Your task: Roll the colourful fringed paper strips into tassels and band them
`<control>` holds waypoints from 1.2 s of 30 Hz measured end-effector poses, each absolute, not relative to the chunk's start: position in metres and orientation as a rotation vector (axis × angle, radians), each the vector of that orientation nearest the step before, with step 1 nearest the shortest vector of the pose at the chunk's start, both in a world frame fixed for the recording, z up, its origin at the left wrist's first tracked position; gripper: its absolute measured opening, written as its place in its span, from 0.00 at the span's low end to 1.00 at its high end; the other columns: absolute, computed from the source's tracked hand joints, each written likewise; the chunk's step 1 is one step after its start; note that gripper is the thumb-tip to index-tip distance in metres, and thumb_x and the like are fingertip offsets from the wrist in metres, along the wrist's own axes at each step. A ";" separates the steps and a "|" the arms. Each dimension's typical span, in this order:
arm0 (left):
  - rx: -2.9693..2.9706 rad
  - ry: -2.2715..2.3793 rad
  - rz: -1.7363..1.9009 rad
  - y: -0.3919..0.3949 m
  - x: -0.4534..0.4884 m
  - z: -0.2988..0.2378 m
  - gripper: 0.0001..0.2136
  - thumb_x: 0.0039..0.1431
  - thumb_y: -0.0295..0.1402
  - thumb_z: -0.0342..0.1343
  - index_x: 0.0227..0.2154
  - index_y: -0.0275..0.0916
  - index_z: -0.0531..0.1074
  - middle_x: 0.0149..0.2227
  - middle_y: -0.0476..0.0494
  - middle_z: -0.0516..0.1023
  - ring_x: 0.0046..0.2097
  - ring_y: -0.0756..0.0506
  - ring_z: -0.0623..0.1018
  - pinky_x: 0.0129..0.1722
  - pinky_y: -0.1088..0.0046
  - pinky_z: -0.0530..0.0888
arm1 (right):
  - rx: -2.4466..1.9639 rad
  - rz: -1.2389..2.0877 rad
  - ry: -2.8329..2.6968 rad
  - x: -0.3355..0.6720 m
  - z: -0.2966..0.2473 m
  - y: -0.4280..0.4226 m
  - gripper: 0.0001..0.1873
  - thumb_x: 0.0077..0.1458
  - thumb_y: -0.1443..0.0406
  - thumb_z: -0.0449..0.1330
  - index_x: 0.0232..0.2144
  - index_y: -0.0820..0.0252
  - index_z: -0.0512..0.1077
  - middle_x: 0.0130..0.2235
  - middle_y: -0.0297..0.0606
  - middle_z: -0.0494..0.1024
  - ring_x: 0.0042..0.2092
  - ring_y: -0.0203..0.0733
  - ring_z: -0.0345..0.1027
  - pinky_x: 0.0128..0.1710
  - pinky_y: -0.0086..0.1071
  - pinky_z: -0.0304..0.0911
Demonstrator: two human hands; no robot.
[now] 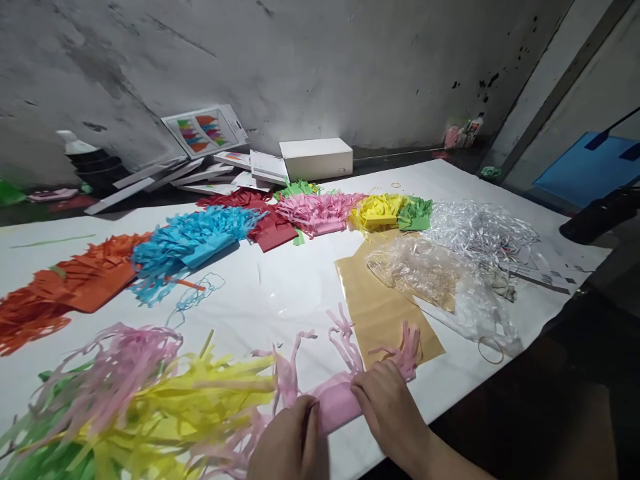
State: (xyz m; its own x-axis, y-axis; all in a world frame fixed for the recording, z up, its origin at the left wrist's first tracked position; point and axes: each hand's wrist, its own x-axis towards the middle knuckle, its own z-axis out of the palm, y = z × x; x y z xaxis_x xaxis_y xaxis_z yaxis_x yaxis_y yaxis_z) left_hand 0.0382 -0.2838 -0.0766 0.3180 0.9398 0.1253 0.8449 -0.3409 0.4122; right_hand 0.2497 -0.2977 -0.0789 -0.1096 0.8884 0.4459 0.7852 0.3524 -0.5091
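A strip of pink tissue-paper fringe [340,403] lies near the table's front edge, its cut strands spreading away from me. My left hand [287,440] grips its left part, thumb and fingers pressed together. Farther right, my right hand [390,407] is closed on the same strip, with a few pink strands showing past its knuckles. Left of my hands, yellow fringe [200,400], pale pink fringe [120,363] and green fringe [55,413] lie heaped and overlapping. The undersides of both hands' fingers are hidden.
Folded fringe bundles cross the white table [295,280]: orange [100,273], blue [200,233], red [273,227], pink [325,212], yellow [380,212] and green [416,213]. On the right are brown paper [380,313], clear plastic [440,273] and shredded film [485,227]. Boxes [317,159] stand behind.
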 end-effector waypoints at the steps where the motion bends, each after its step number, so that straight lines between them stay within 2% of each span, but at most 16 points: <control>1: 2.300 1.663 0.418 -0.281 0.042 -0.073 0.09 0.69 0.33 0.48 0.36 0.45 0.73 0.33 0.50 0.84 0.35 0.45 0.84 0.33 0.71 0.76 | -1.492 0.164 -1.915 0.246 -0.081 -0.294 0.11 0.67 0.71 0.50 0.31 0.57 0.66 0.29 0.35 0.71 0.33 0.44 0.63 0.38 0.38 0.57; 5: 2.231 1.758 0.207 -0.272 0.051 -0.062 0.13 0.69 0.33 0.44 0.28 0.44 0.68 0.30 0.48 0.80 0.37 0.43 0.82 0.34 0.68 0.73 | -1.566 0.134 -1.902 0.240 -0.088 -0.285 0.10 0.62 0.72 0.56 0.29 0.56 0.64 0.29 0.34 0.71 0.35 0.45 0.64 0.44 0.41 0.58; 9: 2.147 1.750 0.123 -0.269 0.052 -0.056 0.13 0.69 0.33 0.43 0.28 0.44 0.65 0.30 0.47 0.78 0.36 0.43 0.80 0.35 0.68 0.71 | -1.661 0.148 -1.843 0.243 -0.086 -0.280 0.09 0.59 0.72 0.61 0.31 0.56 0.66 0.30 0.34 0.73 0.37 0.48 0.66 0.45 0.43 0.59; 12: 2.089 1.740 0.078 -0.267 0.053 -0.052 0.13 0.69 0.33 0.41 0.28 0.44 0.65 0.31 0.46 0.78 0.36 0.43 0.79 0.36 0.67 0.70 | -1.688 0.044 -1.815 0.248 -0.075 -0.279 0.07 0.60 0.73 0.60 0.37 0.57 0.69 0.36 0.39 0.76 0.42 0.52 0.69 0.47 0.46 0.60; 15: 2.068 1.744 0.055 -0.264 0.055 -0.049 0.12 0.67 0.32 0.43 0.28 0.43 0.65 0.31 0.45 0.79 0.36 0.43 0.79 0.35 0.68 0.69 | -1.438 -0.114 -1.952 0.252 -0.062 -0.284 0.11 0.63 0.75 0.54 0.44 0.60 0.71 0.44 0.45 0.78 0.49 0.51 0.70 0.56 0.50 0.59; 17: 2.082 1.744 0.067 -0.261 0.055 -0.050 0.11 0.66 0.31 0.45 0.26 0.43 0.65 0.30 0.46 0.79 0.35 0.44 0.79 0.33 0.69 0.69 | -1.129 -0.099 -2.145 0.251 -0.058 -0.289 0.12 0.63 0.74 0.52 0.45 0.62 0.72 0.44 0.44 0.79 0.52 0.48 0.70 0.61 0.46 0.58; 20: 2.098 1.761 0.118 -0.259 0.046 -0.055 0.12 0.67 0.31 0.43 0.28 0.43 0.67 0.28 0.48 0.79 0.32 0.45 0.80 0.30 0.70 0.69 | -0.964 -0.034 -2.287 0.248 -0.067 -0.295 0.12 0.63 0.75 0.52 0.44 0.64 0.73 0.43 0.43 0.80 0.49 0.46 0.71 0.60 0.41 0.62; 22: 2.267 1.801 0.348 -0.261 0.036 -0.060 0.10 0.68 0.33 0.44 0.36 0.41 0.71 0.33 0.44 0.82 0.35 0.43 0.81 0.34 0.68 0.72 | -1.021 -0.008 -2.286 0.246 -0.077 -0.296 0.14 0.62 0.78 0.50 0.43 0.65 0.72 0.41 0.44 0.80 0.47 0.45 0.72 0.56 0.41 0.66; 24: 2.603 1.702 0.683 -0.266 0.028 -0.066 0.11 0.66 0.36 0.51 0.46 0.38 0.72 0.42 0.37 0.83 0.44 0.38 0.81 0.43 0.60 0.72 | -1.055 0.024 -2.257 0.245 -0.082 -0.296 0.15 0.61 0.80 0.48 0.41 0.63 0.71 0.39 0.43 0.80 0.44 0.43 0.72 0.54 0.41 0.67; 26: 2.916 1.427 0.900 -0.272 0.024 -0.071 0.16 0.61 0.35 0.58 0.51 0.39 0.72 0.48 0.37 0.82 0.49 0.36 0.78 0.54 0.55 0.67 | -1.088 0.095 -2.207 0.246 -0.081 -0.296 0.15 0.61 0.78 0.48 0.38 0.60 0.70 0.36 0.40 0.78 0.40 0.41 0.71 0.55 0.41 0.67; 28: 2.986 1.205 0.907 -0.277 0.024 -0.075 0.13 0.61 0.28 0.58 0.49 0.42 0.74 0.46 0.43 0.84 0.50 0.39 0.78 0.61 0.55 0.60 | -1.086 0.179 -2.199 0.247 -0.075 -0.296 0.11 0.63 0.75 0.49 0.38 0.59 0.70 0.36 0.38 0.77 0.41 0.41 0.70 0.59 0.44 0.63; 31: 2.865 1.098 0.905 -0.284 0.026 -0.084 0.13 0.62 0.21 0.53 0.43 0.45 0.75 0.40 0.51 0.85 0.47 0.44 0.79 0.65 0.59 0.54 | -1.018 0.175 -2.312 0.249 -0.067 -0.298 0.06 0.64 0.69 0.53 0.41 0.61 0.71 0.39 0.38 0.78 0.46 0.43 0.70 0.66 0.46 0.53; 33: 2.768 1.092 0.921 -0.287 0.026 -0.090 0.12 0.63 0.22 0.51 0.42 0.45 0.75 0.38 0.51 0.85 0.46 0.45 0.79 0.64 0.60 0.54 | -1.013 0.093 -2.354 0.251 -0.067 -0.299 0.08 0.65 0.72 0.52 0.41 0.62 0.71 0.39 0.38 0.78 0.47 0.43 0.69 0.68 0.44 0.48; 36: 2.735 1.105 0.963 -0.292 0.024 -0.098 0.13 0.67 0.23 0.46 0.44 0.45 0.74 0.39 0.50 0.84 0.46 0.44 0.79 0.59 0.56 0.58 | -1.081 0.055 -2.324 0.259 -0.072 -0.301 0.14 0.65 0.76 0.47 0.37 0.60 0.70 0.36 0.37 0.77 0.43 0.42 0.68 0.65 0.44 0.50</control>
State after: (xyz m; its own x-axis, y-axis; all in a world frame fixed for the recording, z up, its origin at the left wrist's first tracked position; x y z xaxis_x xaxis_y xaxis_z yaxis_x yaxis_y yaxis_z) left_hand 0.0239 -0.2919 -0.0979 0.5540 0.6395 0.5330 0.6158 -0.7456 0.2546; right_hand 0.2589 -0.3009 -0.0718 -0.5105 0.7144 0.4785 0.6908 0.6721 -0.2665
